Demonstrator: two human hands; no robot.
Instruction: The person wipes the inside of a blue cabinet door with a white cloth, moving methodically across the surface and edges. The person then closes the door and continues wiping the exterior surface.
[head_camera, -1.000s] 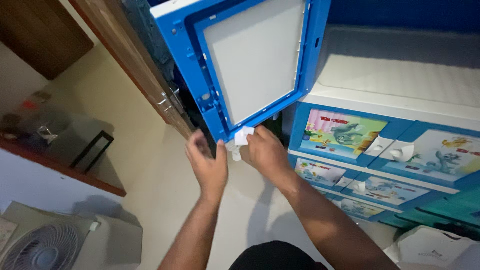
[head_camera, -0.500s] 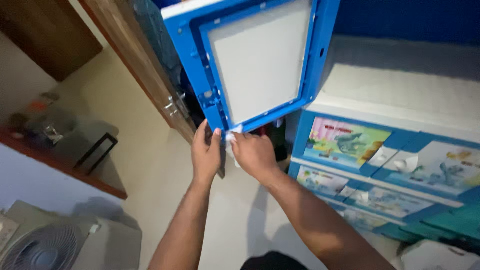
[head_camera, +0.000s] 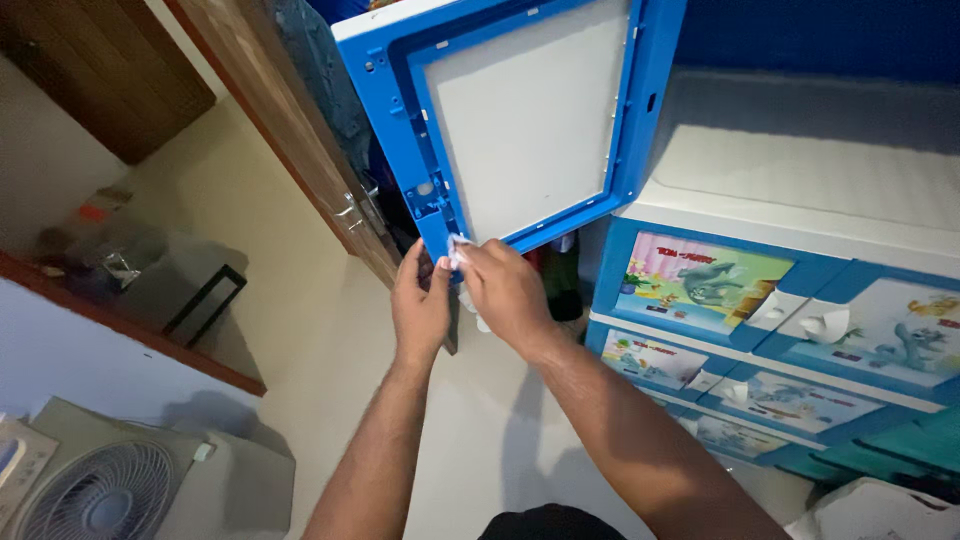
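Observation:
A blue plastic cabinet door (head_camera: 520, 120) with a pale inner panel stands swung open. My left hand (head_camera: 420, 305) grips its lower corner from the left. My right hand (head_camera: 505, 290) presses a small white cloth (head_camera: 458, 250) against that same lower corner of the door frame. The two hands are almost touching. Most of the cloth is hidden under my right fingers.
A blue and white plastic drawer chest (head_camera: 790, 300) with cartoon pictures and white handles stands at the right. A wooden door (head_camera: 290, 130) is behind the open cabinet door. A box fan (head_camera: 90, 490) sits at the lower left, a wooden shelf (head_camera: 140, 335) above it.
My left hand rose and closed on the door's lower corner. My right hand moved the white cloth left and up along the door's bottom edge to that corner.

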